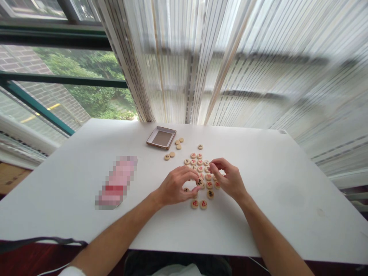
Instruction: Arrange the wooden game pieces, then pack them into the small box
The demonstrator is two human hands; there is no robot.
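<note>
While left grip [176,185] pinches a disc [200,183], right grip [230,178] unclear, white table [270,165], striped curtain [178,57]

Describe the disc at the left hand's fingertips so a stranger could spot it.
On the white table, find the cluster of small round discs near the middle. At the left hand, the disc sits between thumb and fingers. Its black character sets it apart from the red-marked discs just to its right.

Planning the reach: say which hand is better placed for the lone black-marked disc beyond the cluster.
Probably the right hand: its fingertips are nearer that lone disc, while the left hand appears to pinch another black-marked disc.
</note>
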